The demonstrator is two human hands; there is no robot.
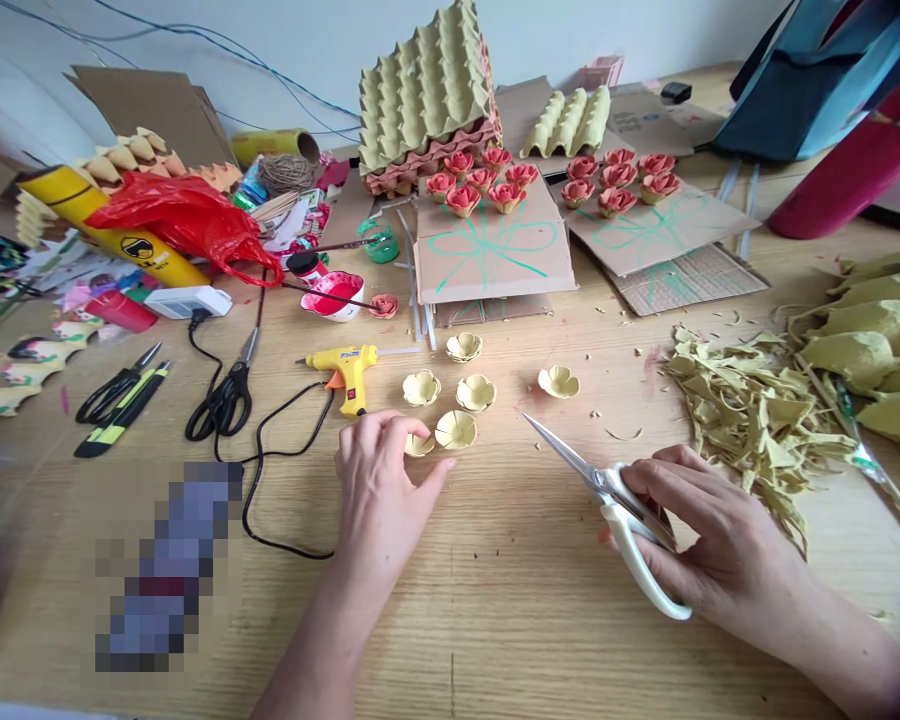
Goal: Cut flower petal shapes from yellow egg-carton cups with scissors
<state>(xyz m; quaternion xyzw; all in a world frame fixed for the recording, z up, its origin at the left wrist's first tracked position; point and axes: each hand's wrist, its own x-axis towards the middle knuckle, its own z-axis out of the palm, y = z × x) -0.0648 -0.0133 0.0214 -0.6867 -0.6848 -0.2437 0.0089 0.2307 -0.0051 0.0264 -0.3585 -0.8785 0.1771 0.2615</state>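
My left hand (387,468) is over the table with thumb and forefinger apart. Its forefinger partly hides a pale yellow egg-carton cup cut into petals (420,445); whether they touch I cannot tell. Beside its thumb lies another petal cup (456,430). Several more are just behind, among them one petal cup (476,392), and a single petal cup (559,381) sits apart to the right. My right hand (712,530) grips white-handled scissors (607,490), their blades pointing up and left toward the cups.
Egg-carton scraps (742,420) are heaped right, beside uncut egg cartons (870,340). A yellow glue gun (345,375) and its black cord lie left, near black-handled scissors (229,395). Red paper roses (506,195) stand on cardboard (495,265) behind. A paint bowl (334,295) holds red paint.
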